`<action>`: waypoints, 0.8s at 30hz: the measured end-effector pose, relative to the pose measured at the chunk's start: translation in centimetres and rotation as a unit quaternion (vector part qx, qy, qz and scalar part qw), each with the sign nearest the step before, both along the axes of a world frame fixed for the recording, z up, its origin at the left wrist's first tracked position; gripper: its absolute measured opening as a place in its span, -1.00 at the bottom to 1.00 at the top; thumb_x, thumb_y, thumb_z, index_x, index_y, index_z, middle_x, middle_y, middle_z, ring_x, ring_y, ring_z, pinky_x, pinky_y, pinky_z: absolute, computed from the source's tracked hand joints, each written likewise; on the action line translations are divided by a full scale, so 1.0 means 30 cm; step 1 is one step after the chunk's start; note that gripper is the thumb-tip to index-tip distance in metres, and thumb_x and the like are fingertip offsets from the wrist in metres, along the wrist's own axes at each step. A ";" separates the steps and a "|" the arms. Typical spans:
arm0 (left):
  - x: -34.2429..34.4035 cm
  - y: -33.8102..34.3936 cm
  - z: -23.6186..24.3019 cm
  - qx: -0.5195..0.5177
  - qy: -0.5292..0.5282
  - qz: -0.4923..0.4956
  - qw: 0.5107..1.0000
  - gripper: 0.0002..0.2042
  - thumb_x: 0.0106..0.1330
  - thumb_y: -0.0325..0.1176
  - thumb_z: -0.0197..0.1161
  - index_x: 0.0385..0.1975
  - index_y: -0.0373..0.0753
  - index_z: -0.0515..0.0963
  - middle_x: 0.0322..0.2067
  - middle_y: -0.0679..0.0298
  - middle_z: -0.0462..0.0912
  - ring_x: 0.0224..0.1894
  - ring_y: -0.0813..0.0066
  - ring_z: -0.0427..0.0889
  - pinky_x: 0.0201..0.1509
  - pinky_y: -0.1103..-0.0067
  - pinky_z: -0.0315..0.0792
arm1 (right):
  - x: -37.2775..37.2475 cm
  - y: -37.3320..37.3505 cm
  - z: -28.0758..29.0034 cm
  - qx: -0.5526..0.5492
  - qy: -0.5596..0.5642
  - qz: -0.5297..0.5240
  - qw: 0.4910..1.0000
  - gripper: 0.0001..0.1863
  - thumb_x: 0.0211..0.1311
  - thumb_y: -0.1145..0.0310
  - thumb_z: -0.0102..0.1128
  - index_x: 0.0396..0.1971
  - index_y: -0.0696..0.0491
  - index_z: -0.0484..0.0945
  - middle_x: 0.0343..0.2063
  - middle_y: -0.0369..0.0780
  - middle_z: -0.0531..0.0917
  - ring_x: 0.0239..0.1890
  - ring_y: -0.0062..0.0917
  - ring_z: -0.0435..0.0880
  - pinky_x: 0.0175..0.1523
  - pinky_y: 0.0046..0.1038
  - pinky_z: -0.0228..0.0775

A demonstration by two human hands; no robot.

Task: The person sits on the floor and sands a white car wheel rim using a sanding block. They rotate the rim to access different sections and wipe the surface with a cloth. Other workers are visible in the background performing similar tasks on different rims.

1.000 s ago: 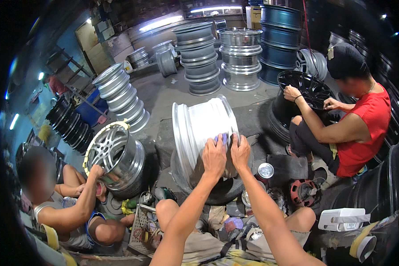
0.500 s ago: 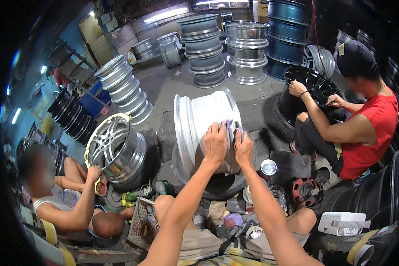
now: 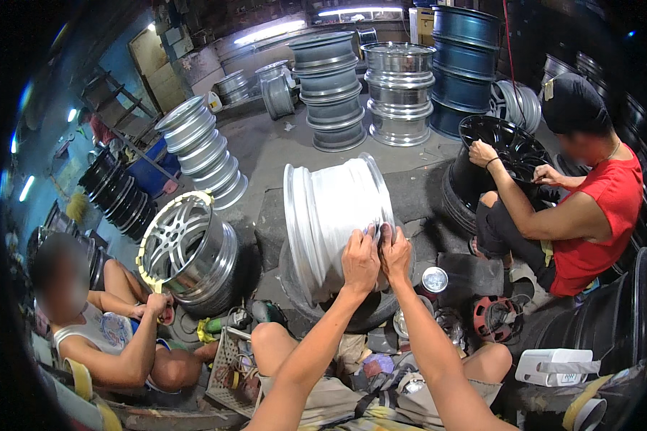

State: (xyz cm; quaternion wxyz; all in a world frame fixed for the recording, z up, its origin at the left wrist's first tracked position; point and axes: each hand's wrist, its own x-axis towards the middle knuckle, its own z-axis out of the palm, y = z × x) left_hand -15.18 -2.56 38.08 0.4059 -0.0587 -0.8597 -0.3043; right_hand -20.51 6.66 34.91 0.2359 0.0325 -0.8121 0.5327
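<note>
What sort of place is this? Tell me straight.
Probably a wheel workshop: a stack of blue rims, a spoked rim edged with yellow tape, and a pale rim front and centre.

Grey floor (image 3: pixel 266 151): several rim stacks (image 3: pixel 329 93), dark tyre (image 3: pixel 376 314) lying flat

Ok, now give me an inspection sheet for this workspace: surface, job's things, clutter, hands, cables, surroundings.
Surface: worn grey floor.
Job's things: silver wheel rim, propped on a tire.
Clutter: perforated basket, round tin, white box.
Hands: left hand and right hand close together at the rim's right side; anything under their fingers is unclear.
Cables: red cord hanging near the blue rim stack; others hard to tell.
Surroundings: left-side co-worker and right-side co-worker, each at a wheel; grey rim stack behind.
</note>
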 end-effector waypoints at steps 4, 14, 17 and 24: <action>-0.117 -0.003 0.081 -0.001 0.051 0.043 0.998 -0.90 0.39 -0.48 0.23 -0.32 -0.40 0.57 -0.34 0.03 0.49 -0.29 -0.03 0.54 -0.20 0.16 0.42 | -0.005 -0.010 0.003 -0.001 -0.001 0.010 1.000 -0.40 0.59 -0.10 0.01 -0.32 0.25 0.53 -0.38 0.25 0.64 -0.26 0.28 0.59 -0.19 0.06 0.42; -0.072 -0.009 0.062 -0.047 0.030 0.075 0.996 -0.88 0.38 -0.45 0.21 -0.24 -0.37 0.62 -0.32 0.07 0.53 -0.21 0.01 0.55 -0.13 0.23 0.40 | -0.004 -0.006 -0.012 -0.016 -0.005 0.018 1.000 -0.45 0.59 -0.05 0.03 -0.30 0.23 0.55 -0.36 0.25 0.66 -0.23 0.27 0.62 -0.17 0.06 0.43; -0.038 0.021 0.031 -0.055 0.027 0.068 0.996 -0.82 0.38 -0.45 0.21 -0.12 -0.36 0.65 -0.31 0.10 0.55 -0.19 0.07 0.56 -0.12 0.24 0.40 | 0.001 0.008 -0.032 -0.013 -0.004 0.012 1.000 -0.44 0.60 -0.05 0.00 -0.28 0.23 0.55 -0.35 0.26 0.65 -0.22 0.29 0.60 -0.14 0.07 0.42; -0.082 -0.041 0.074 -0.117 0.038 0.109 0.986 -0.76 0.38 -0.37 0.25 -0.04 -0.29 0.68 -0.30 0.17 0.56 -0.18 0.15 0.54 -0.11 0.26 0.39 | 0.023 -0.005 0.012 -0.007 0.018 0.016 1.000 -0.48 0.60 0.01 0.03 -0.29 0.25 0.54 -0.40 0.24 0.63 -0.27 0.28 0.59 -0.19 0.07 0.41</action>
